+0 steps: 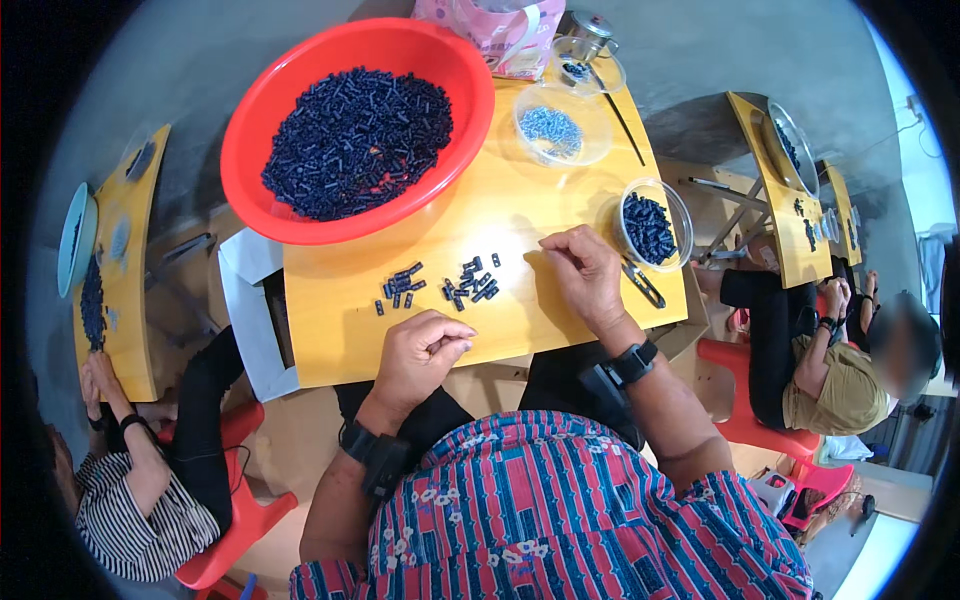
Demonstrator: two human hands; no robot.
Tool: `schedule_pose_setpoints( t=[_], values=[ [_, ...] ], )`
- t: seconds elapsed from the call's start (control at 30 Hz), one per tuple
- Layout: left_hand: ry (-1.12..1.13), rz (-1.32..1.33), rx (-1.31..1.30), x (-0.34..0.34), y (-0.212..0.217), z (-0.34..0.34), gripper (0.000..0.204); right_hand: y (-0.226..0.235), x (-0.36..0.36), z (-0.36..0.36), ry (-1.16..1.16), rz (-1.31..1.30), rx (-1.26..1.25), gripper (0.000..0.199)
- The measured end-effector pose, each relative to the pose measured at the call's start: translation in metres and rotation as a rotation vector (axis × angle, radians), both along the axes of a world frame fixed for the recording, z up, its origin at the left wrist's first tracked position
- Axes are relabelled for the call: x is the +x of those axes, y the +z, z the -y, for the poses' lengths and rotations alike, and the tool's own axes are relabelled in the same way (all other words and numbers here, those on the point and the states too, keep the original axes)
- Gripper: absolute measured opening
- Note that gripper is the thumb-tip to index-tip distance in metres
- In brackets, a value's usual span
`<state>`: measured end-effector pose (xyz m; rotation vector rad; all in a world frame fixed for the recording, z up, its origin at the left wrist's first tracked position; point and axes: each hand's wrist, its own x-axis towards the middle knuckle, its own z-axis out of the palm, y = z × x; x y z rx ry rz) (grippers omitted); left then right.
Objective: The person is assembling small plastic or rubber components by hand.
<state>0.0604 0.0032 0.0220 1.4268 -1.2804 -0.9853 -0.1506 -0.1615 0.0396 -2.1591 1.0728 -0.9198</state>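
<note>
My left hand (422, 358) rests at the table's near edge, thumb and fingers pinched together; anything between them is too small to make out. Just beyond it lie two loose groups of small black oblong parts, a left pile (403, 287) and a right pile (474, 283). My right hand (585, 272) hovers or rests over the tabletop to the right, fingers curled together, and what they hold, if anything, is hidden. Beside it stands a clear round tub (684, 236) filled with similar black parts. A dark slim hand tool (643, 284) lies below that tub.
A big red basin (240, 175) full of black parts covers the table's far left. Behind are a clear bowl (598, 125) of small silvery-blue pieces, a thin dark stick (625, 130), a pink bag (500, 35) and a metal pot (592, 27). People sit at tables on both sides.
</note>
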Motion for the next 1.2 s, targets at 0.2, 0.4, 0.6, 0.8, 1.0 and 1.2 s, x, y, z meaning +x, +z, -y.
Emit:
schedule_pose_setpoints(
  t=[0.2, 0.4, 0.6, 0.8, 1.0, 1.2],
  values=[
    [0.0, 0.037, 0.011, -0.002, 0.005, 0.0, 0.011, 0.017, 0.004, 0.03, -0.053, -0.013, -0.127, 0.02],
    [0.011, 0.029, -0.011, -0.003, 0.002, 0.0, 0.014, 0.036, 0.015, 0.078, -0.084, -0.145, -0.258, 0.035],
    [-0.038, 0.079, -0.058, -0.001, 0.008, 0.001, 0.013, 0.04, 0.031, 0.112, -0.035, -0.299, -0.326, 0.053],
    [-0.066, 0.063, -0.048, 0.001, 0.011, 0.0, 0.013, 0.052, 0.055, 0.13, 0.016, -0.739, -0.382, 0.043],
    [-0.07, 0.021, -0.059, 0.002, 0.01, -0.001, 0.012, 0.03, 0.053, 0.126, 0.068, -0.615, -0.201, 0.036],
    [-0.083, 0.019, -0.102, 0.004, 0.006, -0.001, 0.013, 0.063, 0.066, 0.093, 0.051, -0.847, 0.18, 0.051]
  ],
)
